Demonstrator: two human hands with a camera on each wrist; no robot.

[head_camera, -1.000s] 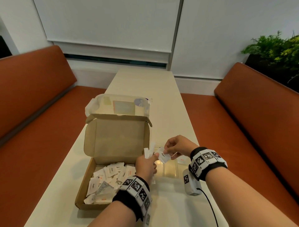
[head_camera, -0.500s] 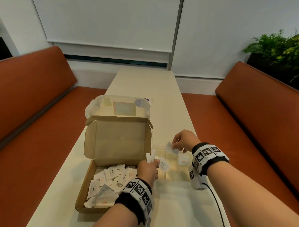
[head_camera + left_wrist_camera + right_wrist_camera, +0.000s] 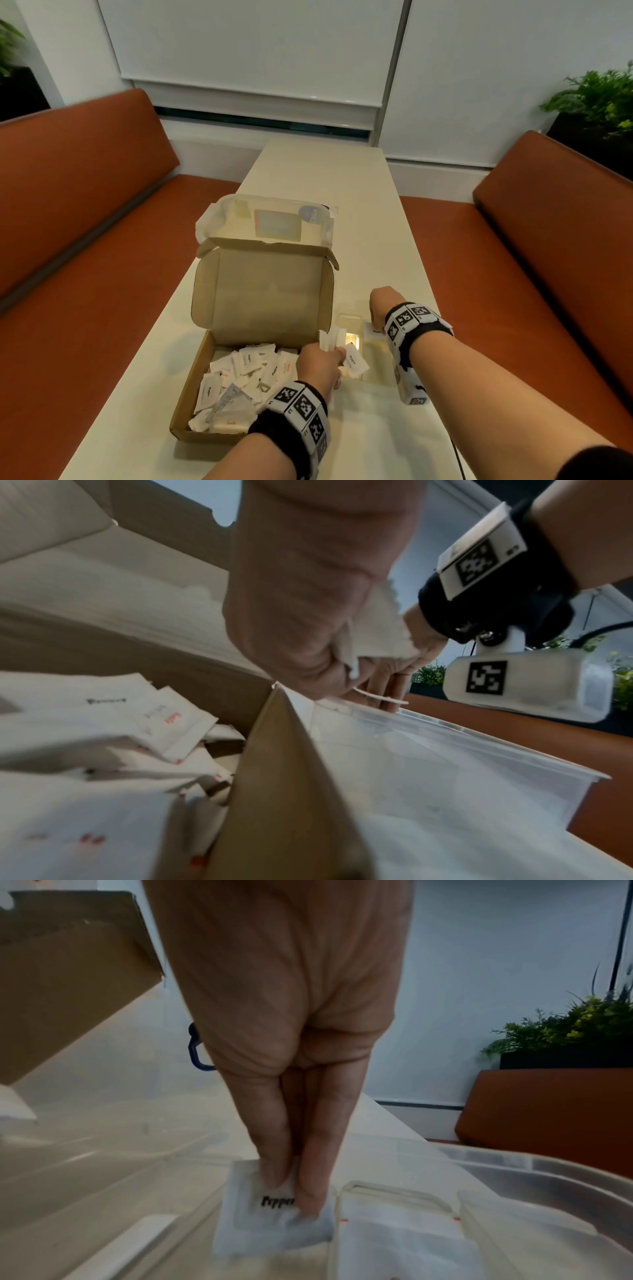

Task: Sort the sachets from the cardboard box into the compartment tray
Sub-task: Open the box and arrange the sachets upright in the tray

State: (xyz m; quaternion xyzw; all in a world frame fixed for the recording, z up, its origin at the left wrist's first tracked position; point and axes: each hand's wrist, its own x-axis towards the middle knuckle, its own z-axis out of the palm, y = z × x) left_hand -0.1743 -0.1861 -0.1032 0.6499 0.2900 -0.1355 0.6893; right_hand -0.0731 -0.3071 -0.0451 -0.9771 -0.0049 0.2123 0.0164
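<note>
- Right hand (image 3: 378, 303), from the head view, reaches down at two o'clock of the cardboard box (image 3: 191, 387) into the far end of the clear compartment tray (image 3: 376, 363). My left hand (image 3: 320, 365) is clenched round a bunch of sachets (image 3: 330, 339) at the box's three o'clock edge, one pepper sachet (image 3: 354, 359) sticking out over the tray. Many loose sachets (image 3: 246, 363) lie unsorted in the box, so I judge the sorting far from finished.
- Left wrist view: my fingers (image 3: 308, 653) bunch crumpled white paper packets (image 3: 373, 631) just above the box wall (image 3: 284, 764), with the tray's rim (image 3: 479, 745) at three o'clock.
- Right wrist view: two fingertips (image 3: 277, 1167) pinch the top edge of a packet marked Pepper (image 3: 274, 1218), its lower end down in a tray compartment. At three o'clock, the next compartment holds a red-printed sachet (image 3: 397, 1240).
- These packets look feather-light, soft and crinkly; I would pinch one by its sealed edge, gently, since squeezing the middle might burst it.
</note>
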